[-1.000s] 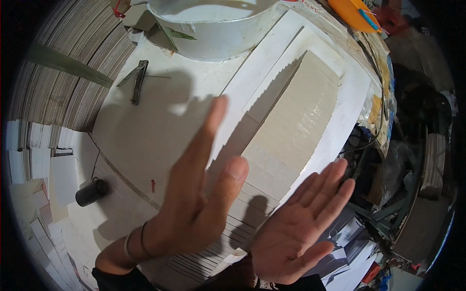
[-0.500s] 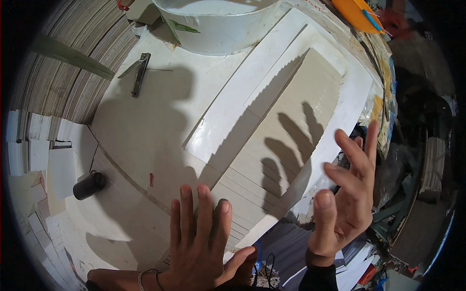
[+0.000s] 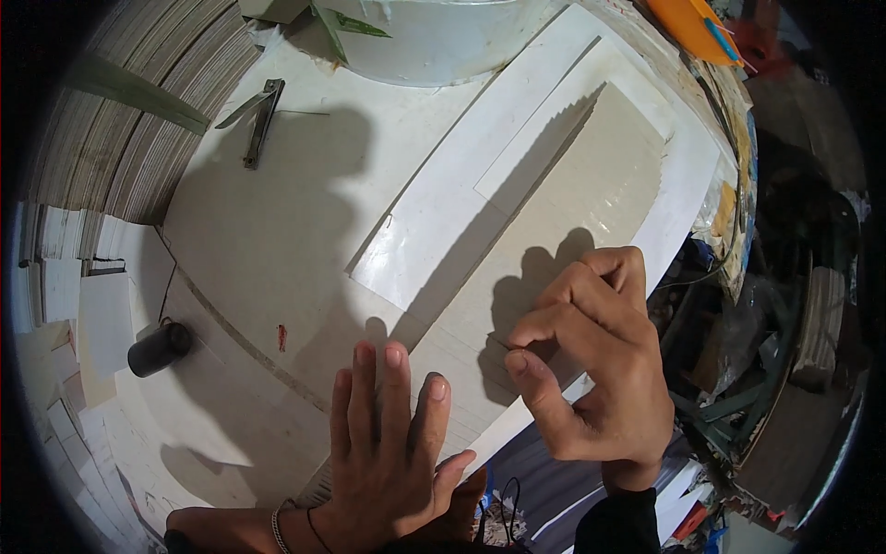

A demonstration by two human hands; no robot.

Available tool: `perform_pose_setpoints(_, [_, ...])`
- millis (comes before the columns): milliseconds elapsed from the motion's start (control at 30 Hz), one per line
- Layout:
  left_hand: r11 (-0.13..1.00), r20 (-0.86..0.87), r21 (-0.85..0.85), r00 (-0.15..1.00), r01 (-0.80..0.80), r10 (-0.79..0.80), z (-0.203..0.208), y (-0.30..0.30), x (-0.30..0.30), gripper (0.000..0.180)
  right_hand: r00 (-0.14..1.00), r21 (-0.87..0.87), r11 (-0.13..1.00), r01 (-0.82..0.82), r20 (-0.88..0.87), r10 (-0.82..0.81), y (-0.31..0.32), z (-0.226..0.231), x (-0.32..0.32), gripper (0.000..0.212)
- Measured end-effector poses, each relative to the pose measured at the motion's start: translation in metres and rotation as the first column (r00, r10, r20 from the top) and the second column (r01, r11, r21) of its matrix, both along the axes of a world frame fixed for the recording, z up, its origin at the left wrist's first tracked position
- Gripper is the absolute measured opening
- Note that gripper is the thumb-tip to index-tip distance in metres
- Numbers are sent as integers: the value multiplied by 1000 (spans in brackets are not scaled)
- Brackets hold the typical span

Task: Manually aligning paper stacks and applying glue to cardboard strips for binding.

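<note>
Several strips (image 3: 572,203) beneath right hand (image 3: 604,360)

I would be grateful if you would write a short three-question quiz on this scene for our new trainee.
1. Multiple choice: what shows directly beneath the pale overlapping strips along their right edge?
A) a white sheet
B) a red cloth
C) a green tray

2. True or false: the fingers of the left hand are straighter than those of the right hand.

3. Fill the gap: in the picture, the black cylinder lies to the ____ of the left hand.

Key: 1. A; 2. True, as the right hand's fingers are curled; 3. left.
</note>
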State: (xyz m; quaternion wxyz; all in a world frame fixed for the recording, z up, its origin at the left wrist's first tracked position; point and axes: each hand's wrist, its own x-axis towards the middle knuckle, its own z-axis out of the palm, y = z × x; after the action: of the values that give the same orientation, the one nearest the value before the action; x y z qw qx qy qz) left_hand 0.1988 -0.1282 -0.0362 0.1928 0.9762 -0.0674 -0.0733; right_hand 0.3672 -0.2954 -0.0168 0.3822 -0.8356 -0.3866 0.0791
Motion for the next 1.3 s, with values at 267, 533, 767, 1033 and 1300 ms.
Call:
perform_pose_setpoints(267, [1000, -3, -6, 1000, -15, 15, 1, -1, 0, 78, 990, -129, 988, 88, -96, -100, 6, 5, -3, 29])
perform_pose_setpoints(533, [1000, -14, -7, 1000, -18, 18, 2, -1, 0, 79, 997, -119, 991, 55, -52, -62, 9, -2, -4, 24])
perform_pose_setpoints(767, [1000, -25, -20, 1000, -15, 14, 4, -1, 4, 79, 988, -104, 991, 79, -120, -92, 10, -2, -2, 22])
perform_pose_setpoints(1033, [998, -5, -54, 1000, -23, 23, 2, -2, 7, 80, 989, -85, 994, 64, -130, -75, 9, -4, 1, 20])
perform_pose_setpoints(1300, [998, 0, -53, 1000, -14, 14, 1, -2, 6, 84, 977, -45, 999, 1, -214, -11, 3, 1, 7, 17])
